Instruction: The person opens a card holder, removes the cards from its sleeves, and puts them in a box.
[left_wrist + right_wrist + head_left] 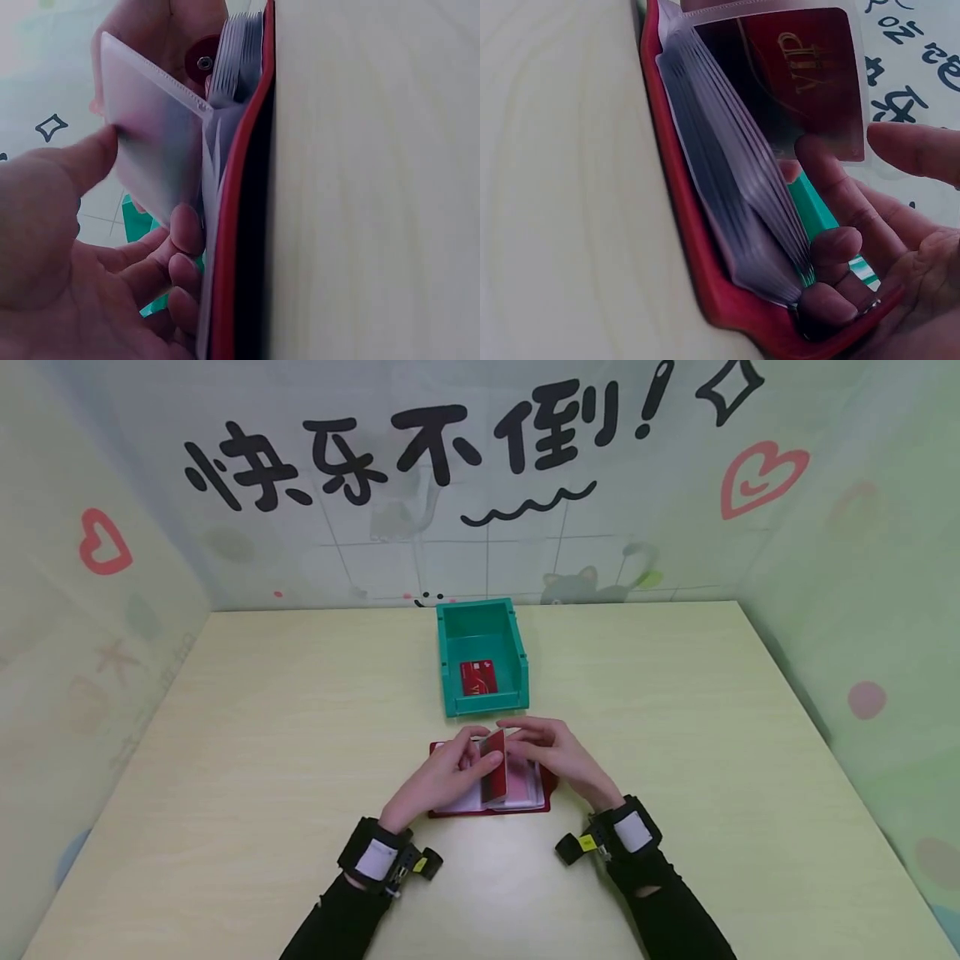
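Note:
A red card holder (551, 785) lies spread on the table, its stack of clear pages (727, 165) fanned on the right side. One clear sleeve (154, 127) stands upright from the middle with a red and black VIP card (802, 82) in it. My left hand (438, 781) pinches this sleeve, the thumb against its face and fingertips low behind it. On the other side is my right hand (558, 752). Its index fingertip rests at the card's lower edge, the thumb lies by the sleeve's outer edge, and the other fingers bend loosely beside the pages and the snap flap.
Just behind the holder stands a teal open bin (487, 702) with a red card (478, 677) lying flat in it. A pale wood table (285, 718) lies under everything. Printed fabric walls (487, 560) enclose the back and both sides.

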Tool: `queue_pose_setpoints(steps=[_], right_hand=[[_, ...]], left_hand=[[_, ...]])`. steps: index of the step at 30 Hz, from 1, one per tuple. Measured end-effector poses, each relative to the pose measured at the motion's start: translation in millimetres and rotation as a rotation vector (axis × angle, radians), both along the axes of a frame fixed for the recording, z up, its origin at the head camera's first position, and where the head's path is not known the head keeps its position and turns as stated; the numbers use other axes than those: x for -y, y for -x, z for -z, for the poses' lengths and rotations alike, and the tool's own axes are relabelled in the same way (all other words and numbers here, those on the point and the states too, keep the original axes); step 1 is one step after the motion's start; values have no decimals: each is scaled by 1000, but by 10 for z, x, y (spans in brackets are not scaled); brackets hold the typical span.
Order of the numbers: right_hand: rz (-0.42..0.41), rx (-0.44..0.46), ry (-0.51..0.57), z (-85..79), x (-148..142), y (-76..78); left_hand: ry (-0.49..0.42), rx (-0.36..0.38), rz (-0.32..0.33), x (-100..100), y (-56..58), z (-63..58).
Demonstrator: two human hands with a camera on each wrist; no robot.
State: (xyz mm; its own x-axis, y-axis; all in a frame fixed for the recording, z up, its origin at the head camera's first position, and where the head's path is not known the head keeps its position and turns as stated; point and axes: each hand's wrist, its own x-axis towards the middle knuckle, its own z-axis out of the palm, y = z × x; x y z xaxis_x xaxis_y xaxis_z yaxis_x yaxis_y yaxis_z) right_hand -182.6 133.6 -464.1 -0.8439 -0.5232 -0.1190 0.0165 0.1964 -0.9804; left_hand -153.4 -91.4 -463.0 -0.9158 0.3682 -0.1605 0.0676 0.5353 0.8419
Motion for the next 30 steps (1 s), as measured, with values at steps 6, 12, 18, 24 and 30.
queue_pose_setpoints(steps=[6,12,18,24,30], right_hand=[[-17,-4,18,8,39,-3],[-42,-24,21,2,48,-26],[-37,-24,15,8,51,-33],[-15,-54,-25,35,71,-23],[-31,-38,-19,20,34,-25]], left_hand=[[0,17,-11,-8,-7,-9],[23,22,-63,-48,-48,-50],[36,12,-72,-101,-87,-98],[27,15,-66,-87,-89,-104],[36,17,-76,-89,-83,-113]])
